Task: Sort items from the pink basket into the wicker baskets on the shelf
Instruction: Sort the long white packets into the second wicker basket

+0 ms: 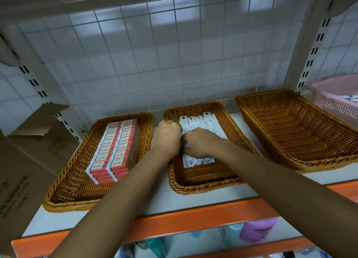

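packets (200, 161) lie in the middle wicker basket (203, 188), where we curl our left hand (169, 134) and right hand (201, 143) around them; red boxes (114, 151) sit in the left wicker basket (64, 190).

Dim, cool light. Pale bluish reflections smear across the tiled wall (174, 44) in the upper middle. The white packets (194, 121) that my left hand (169, 130) and right hand (197, 143) grip are the brightest patch at centre; my arms (116, 209) look dark. Everything is soft with blur, and the wide lens bends the shelf posts (313, 50) at both edges.
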`<state>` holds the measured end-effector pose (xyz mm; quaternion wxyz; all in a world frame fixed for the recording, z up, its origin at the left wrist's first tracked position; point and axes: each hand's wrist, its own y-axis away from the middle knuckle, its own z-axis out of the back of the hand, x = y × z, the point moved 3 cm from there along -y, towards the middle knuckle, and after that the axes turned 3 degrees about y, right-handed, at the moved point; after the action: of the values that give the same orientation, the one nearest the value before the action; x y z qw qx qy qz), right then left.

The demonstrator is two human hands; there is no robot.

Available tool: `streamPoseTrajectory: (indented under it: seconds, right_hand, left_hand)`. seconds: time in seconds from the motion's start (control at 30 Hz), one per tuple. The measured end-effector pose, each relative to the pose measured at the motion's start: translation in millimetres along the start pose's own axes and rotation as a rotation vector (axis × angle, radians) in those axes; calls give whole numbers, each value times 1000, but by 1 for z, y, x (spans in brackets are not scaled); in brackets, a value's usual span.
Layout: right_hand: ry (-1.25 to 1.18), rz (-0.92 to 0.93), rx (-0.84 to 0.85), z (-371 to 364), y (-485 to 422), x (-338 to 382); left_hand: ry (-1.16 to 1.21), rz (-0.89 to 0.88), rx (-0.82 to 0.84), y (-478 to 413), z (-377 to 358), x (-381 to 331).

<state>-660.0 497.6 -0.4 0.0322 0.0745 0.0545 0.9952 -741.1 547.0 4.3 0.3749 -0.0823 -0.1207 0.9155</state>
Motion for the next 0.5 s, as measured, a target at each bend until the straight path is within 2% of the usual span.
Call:
streamPoseTrajectory:
  seconds: [0.3, 0.4, 0.5]
  right_hand:
    - [-11, -189, -95, 14, 4, 6]
    - [-161, -264, -171, 23, 5, -4]
    - [-425, -275, -121, 19, 5, -10]
  left_hand:
    - [61, 55, -10, 5, 1, 2]
    - [84, 67, 5, 6, 4, 2]
    - [111, 58, 13, 7, 10, 2]
